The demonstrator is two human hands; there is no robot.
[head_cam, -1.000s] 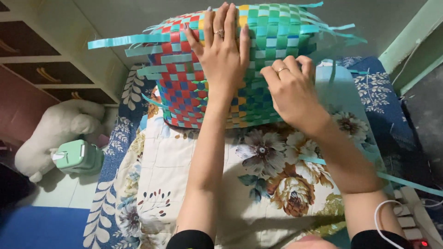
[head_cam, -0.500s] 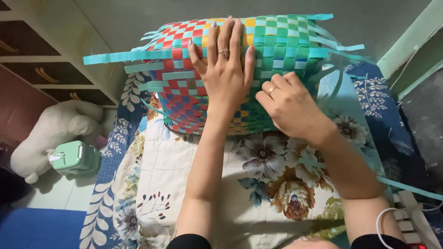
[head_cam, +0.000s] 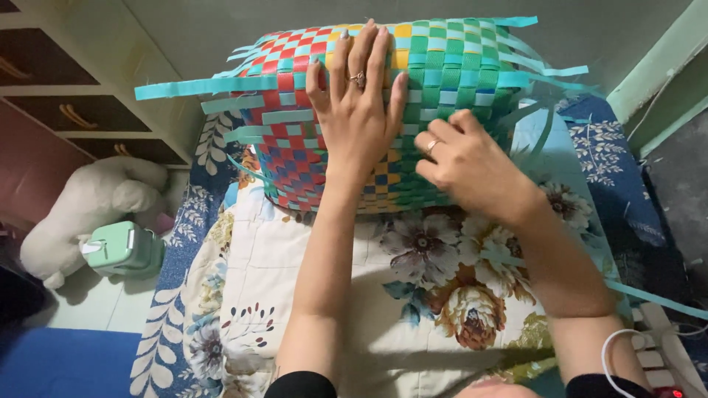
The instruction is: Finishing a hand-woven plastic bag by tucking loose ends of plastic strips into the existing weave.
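Observation:
A woven basket [head_cam: 450, 66] of red, blue, yellow and green plastic strips lies on its side on a floral quilt [head_cam: 413, 295]. Loose turquoise strip ends [head_cam: 192, 87] stick out to the left and right of it. My left hand [head_cam: 359, 110] presses flat on the basket's middle, fingers spread, a ring on one finger. My right hand [head_cam: 461, 166] sits lower right on the weave with its fingers curled against the green strips; whether it pinches a strip is hidden.
A wooden drawer unit [head_cam: 66, 110] stands at the left. On the floor beside it lie a white plush toy [head_cam: 88, 206] and a small mint-green box [head_cam: 125, 249]. A white cable [head_cam: 616, 354] and a power strip [head_cam: 664, 354] sit at lower right.
The basket has shifted lower and nearer in view. My left hand stays flat on it; my right hand has slid down and right along the weave.

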